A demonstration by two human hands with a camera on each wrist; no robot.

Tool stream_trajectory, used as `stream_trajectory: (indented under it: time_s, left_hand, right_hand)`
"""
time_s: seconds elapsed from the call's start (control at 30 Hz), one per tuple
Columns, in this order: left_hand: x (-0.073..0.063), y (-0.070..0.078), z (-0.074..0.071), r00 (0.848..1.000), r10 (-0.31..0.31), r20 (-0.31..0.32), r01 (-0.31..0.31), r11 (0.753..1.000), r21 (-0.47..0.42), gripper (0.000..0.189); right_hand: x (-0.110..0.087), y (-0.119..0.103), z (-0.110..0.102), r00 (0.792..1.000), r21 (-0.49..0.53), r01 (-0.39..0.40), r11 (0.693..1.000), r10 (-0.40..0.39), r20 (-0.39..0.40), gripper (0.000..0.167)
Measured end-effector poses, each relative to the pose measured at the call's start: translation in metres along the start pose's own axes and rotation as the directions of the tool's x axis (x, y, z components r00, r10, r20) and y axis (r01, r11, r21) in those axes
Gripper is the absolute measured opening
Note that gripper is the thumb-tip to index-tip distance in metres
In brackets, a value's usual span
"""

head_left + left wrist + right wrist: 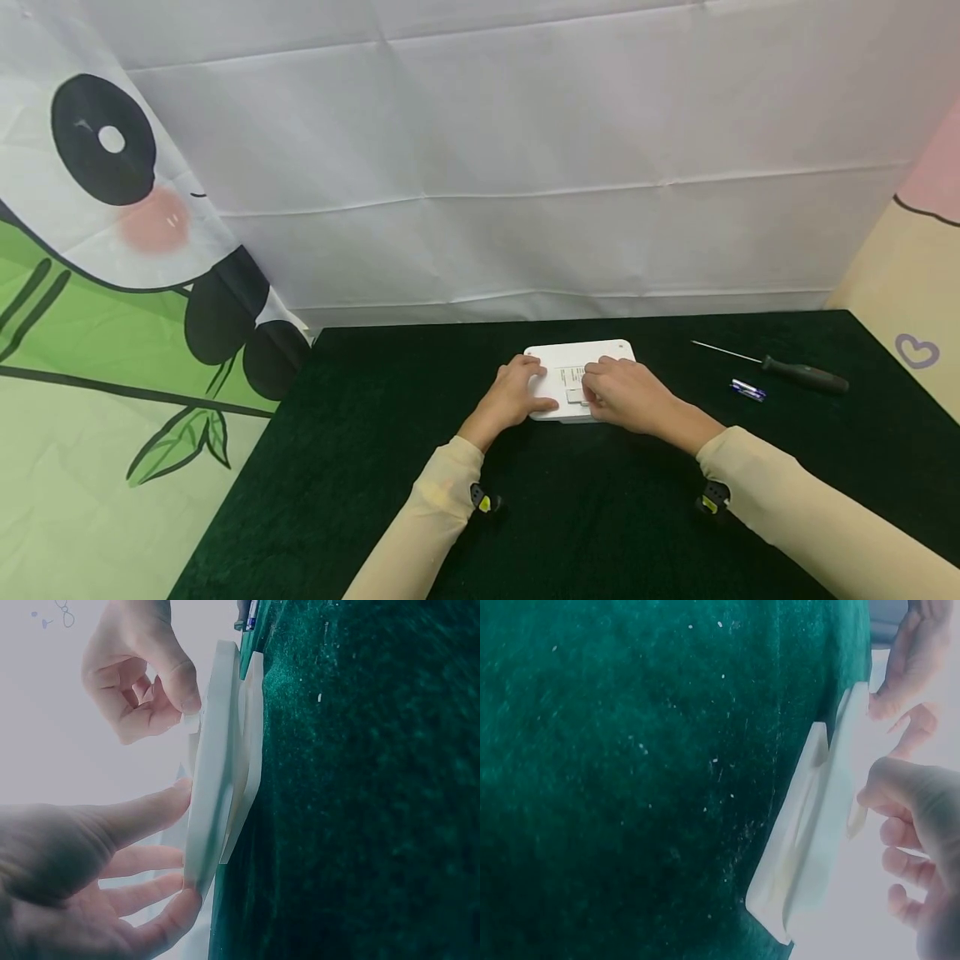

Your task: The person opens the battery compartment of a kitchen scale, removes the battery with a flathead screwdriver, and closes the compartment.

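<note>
A flat white device [551, 354], in shape like an upturned kitchen scale, lies label side up on the dark green cloth. My left hand [512, 393] rests at its left end, thumb and fingers spread over the face and edge. In the left wrist view the left fingertips [180, 911] touch its rim. My right hand [621, 393] pinches a small white cover [192, 722] between thumb and fingers at the device's face. Beside those fingers a pale rectangular spot [575, 396] shows on the label side. The right fingers hide part of it.
To the right, small blue and silver batteries [747, 390] lie on the green cloth [600, 517]. Behind them is a screwdriver [806, 377] with a black handle, its shaft pointing left. A white curtain [480, 250] hangs behind the table, with printed cloth at both sides.
</note>
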State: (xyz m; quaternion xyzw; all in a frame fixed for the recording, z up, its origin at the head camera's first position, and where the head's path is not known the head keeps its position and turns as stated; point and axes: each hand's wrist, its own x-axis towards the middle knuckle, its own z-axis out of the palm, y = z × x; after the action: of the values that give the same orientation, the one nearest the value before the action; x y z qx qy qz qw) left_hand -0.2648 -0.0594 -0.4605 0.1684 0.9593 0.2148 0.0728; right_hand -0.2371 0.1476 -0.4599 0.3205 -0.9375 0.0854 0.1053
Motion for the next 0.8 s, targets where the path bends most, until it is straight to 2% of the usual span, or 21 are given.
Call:
stream_trajectory:
  time_s: [0.37, 0.63, 0.8]
  left_hand:
    - [0.0015, 0.0012, 0.0006, 1.000, -0.011, -0.002, 0.011, 1.000, 0.018, 0.056]
    - [0.0010, -0.0004, 0.0010, 1.000, -0.010, -0.004, 0.011, 1.000, 0.011, 0.056]
    - [0.0016, -0.0001, 0.0021, 1.000, -0.018, -0.002, 0.018, 1.000, 0.007, 0.057]
  right_hand:
    - [0.0007, -0.0011, 0.0017, 1.000, -0.034, 0.011, 0.999, -0.011, -0.021, 0.019]
    - [0.0036, -0.0020, -0.0020, 0.999, -0.015, 0.016, 1.000, -0.016, 0.047, 0.016]
    - [0.0032, -0.0001, -0.0017, 0.998, 0.002, 0.015, 1.000, -0.015, 0.063, 0.013]
